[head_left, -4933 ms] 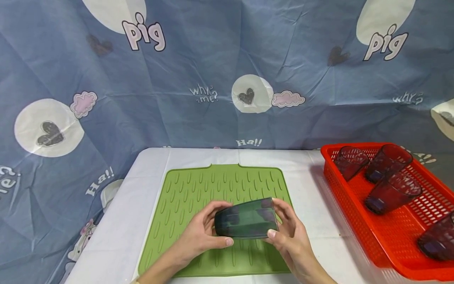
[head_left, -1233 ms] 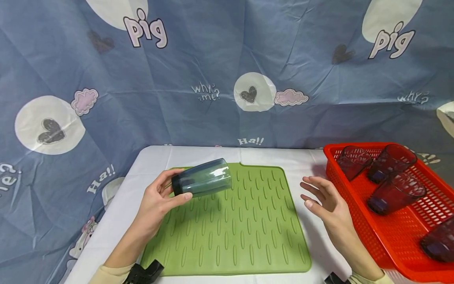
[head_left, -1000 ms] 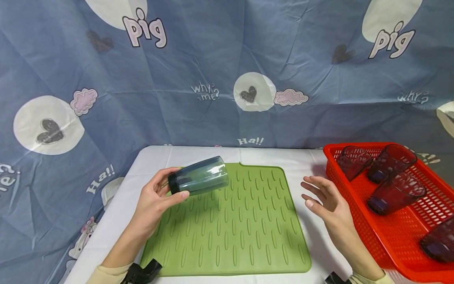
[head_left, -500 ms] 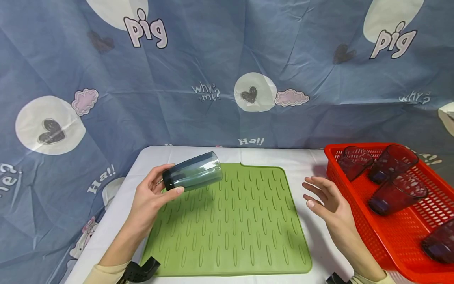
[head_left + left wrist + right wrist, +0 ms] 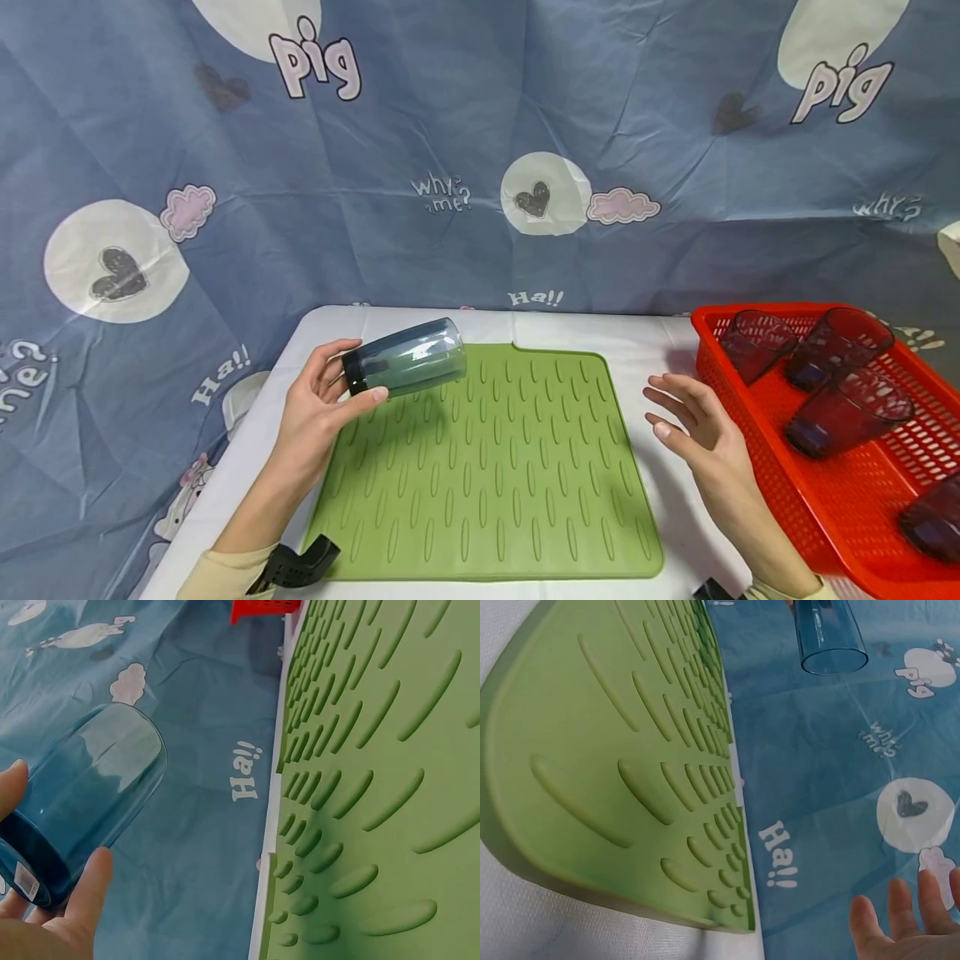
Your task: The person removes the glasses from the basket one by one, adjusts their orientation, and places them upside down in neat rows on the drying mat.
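Note:
My left hand grips a blue-grey drinking glass near its thick base, thumb on the near side and fingers behind. The glass is held tilted above the far left part of a green ridged drying mat, its mouth pointing right. In the left wrist view a barcode sticker shows on the base of the glass. My right hand hovers between the mat and the red basket, fingers loosely bent and holding nothing. The right wrist view shows its fingertips spread apart.
A red plastic basket stands on the right, holding several glasses, one of them a leaning glass. White cloth covers the table. Behind it hangs a blue printed curtain.
Earlier both hands held the glass over the mat's middle. The right hand has let go and moved right; the left hand has carried the glass to the far left.

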### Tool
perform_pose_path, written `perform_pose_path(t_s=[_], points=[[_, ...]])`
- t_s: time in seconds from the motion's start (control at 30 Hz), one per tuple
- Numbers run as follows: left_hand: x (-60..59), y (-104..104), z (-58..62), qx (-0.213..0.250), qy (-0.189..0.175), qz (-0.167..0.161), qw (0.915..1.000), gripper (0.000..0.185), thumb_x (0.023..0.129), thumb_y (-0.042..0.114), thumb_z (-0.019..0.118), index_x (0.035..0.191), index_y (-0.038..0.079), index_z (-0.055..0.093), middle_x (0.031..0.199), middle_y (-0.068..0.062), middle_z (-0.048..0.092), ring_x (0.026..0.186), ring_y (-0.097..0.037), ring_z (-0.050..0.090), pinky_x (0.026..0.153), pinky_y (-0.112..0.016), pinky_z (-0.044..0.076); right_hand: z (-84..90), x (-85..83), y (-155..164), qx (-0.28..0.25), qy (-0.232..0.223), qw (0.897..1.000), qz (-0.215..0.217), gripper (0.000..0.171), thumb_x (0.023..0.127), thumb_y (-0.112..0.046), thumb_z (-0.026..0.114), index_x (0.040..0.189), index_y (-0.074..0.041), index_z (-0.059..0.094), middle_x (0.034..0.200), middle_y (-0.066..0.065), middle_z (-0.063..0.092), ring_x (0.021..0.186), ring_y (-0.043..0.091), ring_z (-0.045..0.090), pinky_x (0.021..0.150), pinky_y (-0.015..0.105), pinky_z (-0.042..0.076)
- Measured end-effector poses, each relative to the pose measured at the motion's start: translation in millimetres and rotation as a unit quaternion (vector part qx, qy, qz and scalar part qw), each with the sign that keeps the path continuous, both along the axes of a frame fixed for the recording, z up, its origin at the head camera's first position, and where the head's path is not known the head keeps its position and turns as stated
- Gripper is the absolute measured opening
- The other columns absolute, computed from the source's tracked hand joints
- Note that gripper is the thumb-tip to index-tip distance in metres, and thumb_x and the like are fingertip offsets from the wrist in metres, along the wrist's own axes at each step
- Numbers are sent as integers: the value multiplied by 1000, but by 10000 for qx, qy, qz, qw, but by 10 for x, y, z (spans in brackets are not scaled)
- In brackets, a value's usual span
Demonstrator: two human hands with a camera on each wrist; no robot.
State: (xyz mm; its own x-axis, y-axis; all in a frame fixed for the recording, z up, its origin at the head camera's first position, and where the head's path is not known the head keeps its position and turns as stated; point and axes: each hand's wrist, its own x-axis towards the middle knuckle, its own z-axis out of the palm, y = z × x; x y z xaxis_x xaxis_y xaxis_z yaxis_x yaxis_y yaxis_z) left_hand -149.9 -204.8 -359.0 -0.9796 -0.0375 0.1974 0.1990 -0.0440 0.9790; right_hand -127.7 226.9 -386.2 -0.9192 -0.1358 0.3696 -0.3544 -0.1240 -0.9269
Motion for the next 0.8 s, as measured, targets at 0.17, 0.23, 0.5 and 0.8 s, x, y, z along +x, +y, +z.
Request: perform_pose_path(t_s=[0.17, 0.23, 0.5, 0.8], points=[[-19, -13, -8, 154, -63, 103, 9998, 64, 80, -7, 76, 134, 11, 46, 124, -8, 59, 112, -17, 61, 88, -24, 52, 0, -1, 0, 7, -10, 10000, -22, 51, 93, 16, 50, 141, 11, 32, 142, 20, 45, 132, 31, 45, 103, 37, 46], [-27, -19, -8, 172, -86, 171, 9997, 62, 80, -7, 76, 132, 10, 46, 122, -7, 61, 111, -17, 62, 87, -24, 52, 0, -2, 1, 8, -9, 10000, -26, 51, 93, 16, 49, 141, 11, 32, 142, 20, 45, 132, 31, 45, 103, 37, 46], [-42, -47, 17, 380, -173, 405, 9983, 61, 81, -9, 74, 131, 8, 44, 115, -3, 65, 108, -14, 63, 85, -22, 53, -16, -7, 4, 24, 26, 10000, -16, 51, 94, 15, 50, 141, 11, 32, 142, 20, 45, 133, 34, 43, 103, 37, 46], [-38, -63, 30, 557, -183, 529, 9969, 57, 81, -11, 73, 124, 11, 44, 109, 0, 66, 100, -12, 64, 78, -20, 54, -28, -5, 2, 38, 32, 10000, 17, 50, 94, 15, 49, 141, 11, 33, 142, 20, 45, 131, 28, 46, 103, 37, 46]])
